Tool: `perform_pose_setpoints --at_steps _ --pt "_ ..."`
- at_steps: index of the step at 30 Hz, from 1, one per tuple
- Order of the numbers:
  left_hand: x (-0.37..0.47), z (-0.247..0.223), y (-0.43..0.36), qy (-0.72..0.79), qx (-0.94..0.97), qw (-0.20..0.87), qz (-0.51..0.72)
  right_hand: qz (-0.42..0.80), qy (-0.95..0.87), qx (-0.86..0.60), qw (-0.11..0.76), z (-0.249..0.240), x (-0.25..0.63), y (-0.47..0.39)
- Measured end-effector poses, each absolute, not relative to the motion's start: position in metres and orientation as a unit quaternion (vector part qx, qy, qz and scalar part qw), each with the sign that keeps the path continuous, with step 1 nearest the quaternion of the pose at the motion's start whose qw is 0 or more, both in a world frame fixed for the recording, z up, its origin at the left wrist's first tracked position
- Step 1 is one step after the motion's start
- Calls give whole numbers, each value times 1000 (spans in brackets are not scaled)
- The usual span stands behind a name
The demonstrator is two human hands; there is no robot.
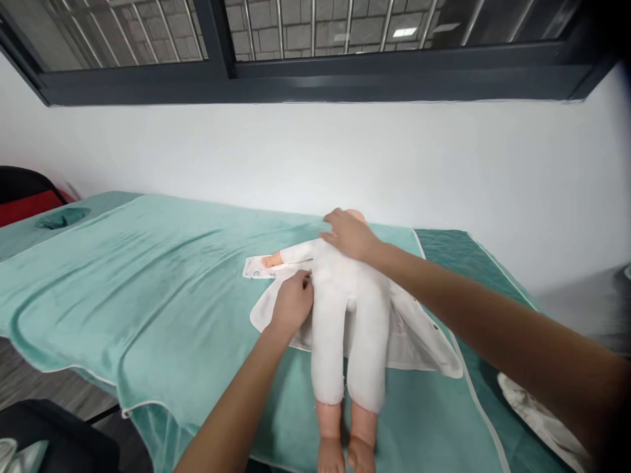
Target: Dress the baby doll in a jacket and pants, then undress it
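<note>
A green blanket (162, 289) spreads beneath the white wall (315, 154). The doll (345, 279) lies on it, right of centre, feet near, over an open shirt (424, 341). The left hand (294, 299) curls its fingers together at the doll's left edge; whether they pinch cloth, I can't tell. The right hand's (351, 235) fingers sit slightly apart near its head.

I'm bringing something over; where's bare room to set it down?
Widest: green blanket left of the white garment. Smaller: blanket right of the doll's feet, below the garment. Crowded: the doll's torso, by left hand and right hand.
</note>
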State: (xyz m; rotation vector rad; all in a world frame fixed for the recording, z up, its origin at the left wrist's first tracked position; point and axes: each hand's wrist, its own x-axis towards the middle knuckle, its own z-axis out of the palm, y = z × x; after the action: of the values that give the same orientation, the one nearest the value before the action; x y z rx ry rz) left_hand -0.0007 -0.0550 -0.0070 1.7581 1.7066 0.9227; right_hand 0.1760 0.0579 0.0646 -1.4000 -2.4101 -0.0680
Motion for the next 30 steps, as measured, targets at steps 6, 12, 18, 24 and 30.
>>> perform_pose_setpoints --at_steps 6,12,18,24,30 --pt "0 -22 -46 665 706 27 243 32 -894 -446 -15 47 91 66" --pt "-14 -37 -19 700 683 31 207 59 -887 -456 -36 41 93 75" --pt "-27 -38 -4 671 584 131 436 73 -886 -457 29 58 126 64" --pt "-38 -42 -5 599 486 258 581 90 -898 -429 41 60 143 47" --pt "-46 -43 -3 564 442 322 618 47 -891 -452 -16 57 150 39"
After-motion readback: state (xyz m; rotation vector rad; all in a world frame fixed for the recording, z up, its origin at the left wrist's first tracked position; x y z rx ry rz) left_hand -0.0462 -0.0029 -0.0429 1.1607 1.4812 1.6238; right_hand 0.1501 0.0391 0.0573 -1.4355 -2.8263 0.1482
